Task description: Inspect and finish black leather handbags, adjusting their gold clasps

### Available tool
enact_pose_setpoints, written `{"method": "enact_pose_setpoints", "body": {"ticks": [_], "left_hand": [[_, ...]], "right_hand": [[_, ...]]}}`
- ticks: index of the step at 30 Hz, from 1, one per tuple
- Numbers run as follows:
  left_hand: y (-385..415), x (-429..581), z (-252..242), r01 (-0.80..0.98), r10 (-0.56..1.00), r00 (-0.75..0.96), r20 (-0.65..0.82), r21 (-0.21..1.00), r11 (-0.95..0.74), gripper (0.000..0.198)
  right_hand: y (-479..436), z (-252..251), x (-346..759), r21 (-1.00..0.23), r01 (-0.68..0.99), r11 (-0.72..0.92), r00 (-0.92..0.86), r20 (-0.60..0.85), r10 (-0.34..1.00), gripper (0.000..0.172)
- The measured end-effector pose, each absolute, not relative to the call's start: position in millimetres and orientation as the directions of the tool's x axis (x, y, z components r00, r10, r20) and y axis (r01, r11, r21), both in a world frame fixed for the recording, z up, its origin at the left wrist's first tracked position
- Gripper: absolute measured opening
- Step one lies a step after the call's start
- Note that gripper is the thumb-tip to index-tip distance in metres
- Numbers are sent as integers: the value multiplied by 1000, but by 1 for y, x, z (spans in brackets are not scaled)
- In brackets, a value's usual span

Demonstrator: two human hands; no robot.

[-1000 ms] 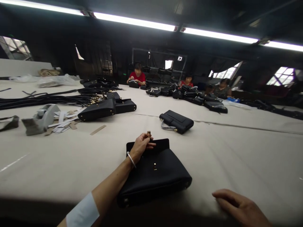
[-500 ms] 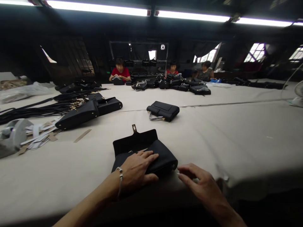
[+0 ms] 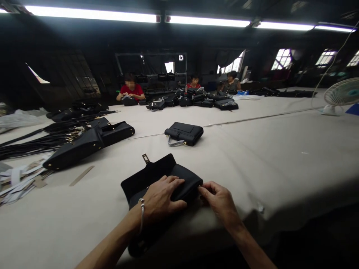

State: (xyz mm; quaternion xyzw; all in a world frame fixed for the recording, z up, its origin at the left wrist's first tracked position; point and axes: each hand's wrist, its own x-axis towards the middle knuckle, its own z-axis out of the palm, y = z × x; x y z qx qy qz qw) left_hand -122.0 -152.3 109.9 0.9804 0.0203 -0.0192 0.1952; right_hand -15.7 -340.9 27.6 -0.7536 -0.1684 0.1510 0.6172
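Observation:
A black handbag (image 3: 186, 178) lies at the table's near edge with its flap (image 3: 148, 173) folded back. A gold clasp piece (image 3: 145, 158) sticks up from the flap's far edge. My left hand (image 3: 162, 194) rests flat over the bag's body, fingers stretched and thumb apart. At the bag's right end, my right hand (image 3: 220, 201) has thumb and forefinger pinched together against the corner. What is between those fingertips is too small to make out. Below my left wrist, the near part of the bag is in deep shadow.
Another black handbag (image 3: 185, 133) with a wrapped handle lies beyond. To the left are larger black bags (image 3: 81, 147), straps (image 3: 30, 140) and paper strips (image 3: 21, 185). Several bags (image 3: 193, 99) are piled near people (image 3: 131, 91) across the table. A fan (image 3: 342, 93) stands right.
My right hand has moved in from beside the bag and its fingertips have closed at the bag's right corner. My left hand stays on the bag. The view has turned right.

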Motion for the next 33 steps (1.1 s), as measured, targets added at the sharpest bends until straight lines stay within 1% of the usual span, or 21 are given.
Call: {"method": "enact_pose_setpoints", "body": {"ticks": [3, 10, 12, 13, 15, 17, 19, 20, 22, 24, 27, 29, 31, 33], "left_hand": [[-154, -125, 108, 94, 78, 995, -53, 418, -904, 61], [-154, -126, 105, 116, 111, 993, -39, 484, -867, 58], [-153, -127, 103, 121, 118, 992, -37, 499, -858, 58], [-153, -127, 103, 122, 120, 992, -35, 507, -853, 58], [-153, -128, 102, 118, 122, 992, -27, 519, -847, 58], [-153, -129, 102, 116, 125, 992, -20, 525, -843, 58], [-154, -129, 103, 121, 131, 991, -18, 528, -841, 57], [-154, -129, 104, 124, 135, 991, -19, 529, -840, 56], [-155, -128, 104, 127, 138, 990, -20, 529, -839, 57], [-155, -127, 104, 123, 134, 991, -17, 528, -840, 57], [-154, -126, 102, 114, 127, 992, -10, 522, -845, 58], [-155, -125, 101, 111, 128, 992, -3, 514, -850, 58], [-157, -125, 101, 115, 133, 991, 0, 506, -855, 57], [-158, -124, 101, 124, 144, 990, 1, 497, -859, 56]], "right_hand": [[-339, 28, -16, -983, 82, -166, 881, -6, 473, 36], [-340, 26, -18, -967, 221, -125, 866, 136, 482, 33], [-343, 24, -19, -939, 311, -146, 854, 208, 477, 31], [-345, 24, -19, -912, 378, -160, 842, 267, 469, 28], [-348, 24, -18, -826, 535, -179, 792, 416, 447, 18], [-350, 26, -16, -712, 680, -175, 697, 554, 456, 5], [-350, 31, -13, -573, 800, -176, 572, 642, 511, 10], [-349, 34, -11, -505, 844, -182, 513, 660, 548, 12], [-348, 42, -8, -392, 896, -208, 431, 660, 615, 13], [-347, 51, -7, -310, 919, -245, 392, 633, 668, 12], [-346, 62, -4, -169, 943, -287, 330, 586, 740, 18], [-345, 67, -1, -65, 956, -287, 271, 571, 775, 19], [-343, 68, 4, -2, 964, -265, 220, 565, 795, 18], [-341, 65, 9, 2, 971, -238, 194, 572, 797, 16]]}}
